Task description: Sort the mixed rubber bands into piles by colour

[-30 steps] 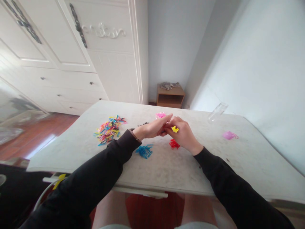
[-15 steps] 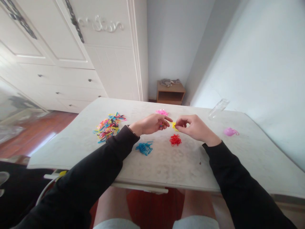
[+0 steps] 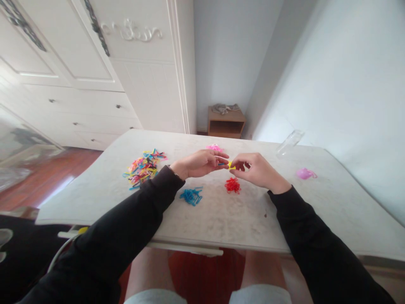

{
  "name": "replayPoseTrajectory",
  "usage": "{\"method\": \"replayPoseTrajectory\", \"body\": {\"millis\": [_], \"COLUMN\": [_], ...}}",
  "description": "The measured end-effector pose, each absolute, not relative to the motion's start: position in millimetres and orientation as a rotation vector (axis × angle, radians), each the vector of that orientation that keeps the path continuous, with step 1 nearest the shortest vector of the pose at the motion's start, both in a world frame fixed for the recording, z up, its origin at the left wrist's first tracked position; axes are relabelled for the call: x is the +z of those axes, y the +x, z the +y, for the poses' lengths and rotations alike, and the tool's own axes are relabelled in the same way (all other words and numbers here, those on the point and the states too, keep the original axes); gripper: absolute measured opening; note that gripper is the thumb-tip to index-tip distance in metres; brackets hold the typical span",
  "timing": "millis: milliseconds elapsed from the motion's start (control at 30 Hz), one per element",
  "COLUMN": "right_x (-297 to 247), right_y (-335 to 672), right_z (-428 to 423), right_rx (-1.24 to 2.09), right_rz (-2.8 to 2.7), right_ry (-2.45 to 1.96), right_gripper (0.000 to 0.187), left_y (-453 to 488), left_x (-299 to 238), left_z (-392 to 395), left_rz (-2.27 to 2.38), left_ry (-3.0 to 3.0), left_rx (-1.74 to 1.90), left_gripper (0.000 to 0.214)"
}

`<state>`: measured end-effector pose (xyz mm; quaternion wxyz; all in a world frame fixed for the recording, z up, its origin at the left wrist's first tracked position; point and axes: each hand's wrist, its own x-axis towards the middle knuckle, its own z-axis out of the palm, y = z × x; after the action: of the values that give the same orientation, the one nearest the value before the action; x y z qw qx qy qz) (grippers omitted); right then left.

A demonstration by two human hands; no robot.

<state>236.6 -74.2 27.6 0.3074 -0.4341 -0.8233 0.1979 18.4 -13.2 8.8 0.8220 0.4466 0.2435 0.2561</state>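
My left hand (image 3: 201, 163) is half curled over the middle of the table, with small coloured elastic bands (image 3: 221, 164) at its fingers; a bit of blue shows there. Facing it, my right hand (image 3: 255, 168) has thumb and forefinger slightly apart beside the yellow elastic bands (image 3: 232, 165), which the fingers partly hide. Just below lies a pile of red bands (image 3: 232, 185). Blue bands (image 3: 191, 196) form another pile nearer me, under my left wrist. Behind my left hand sits a pink pile (image 3: 215, 148), partly covered.
A large mixed heap of coloured bands (image 3: 144, 169) lies on the left of the white table (image 3: 221, 223). At the right are a clear tipped container (image 3: 290, 143) and a pinkish-purple item (image 3: 305, 173). A wooden stand (image 3: 226, 122) stands beyond the table.
My right thumb and forefinger have moved apart from their pinch. My left fingers have shifted, showing a blue band near their tips. The piles look the same.
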Motion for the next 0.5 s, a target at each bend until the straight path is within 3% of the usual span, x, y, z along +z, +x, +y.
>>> {"method": "replayPoseTrajectory", "body": {"millis": [167,500], "right_x": [24.5,19.1], "right_y": [229.6,223.8], "right_z": [-72.7,-72.0], "right_rx": [0.363,0.385], "right_rz": [-2.123,-2.152], "right_ry": [-1.057,-1.083], "right_gripper": [0.004,0.004], "left_y": [19.7,19.1], "left_x": [4.5,5.2], "left_z": [-12.4,-16.3], "left_rz": [0.450,0.453], "left_ry": [0.991,1.010], "left_rx": [0.547,0.550], "left_gripper": [0.037,0.028]}}
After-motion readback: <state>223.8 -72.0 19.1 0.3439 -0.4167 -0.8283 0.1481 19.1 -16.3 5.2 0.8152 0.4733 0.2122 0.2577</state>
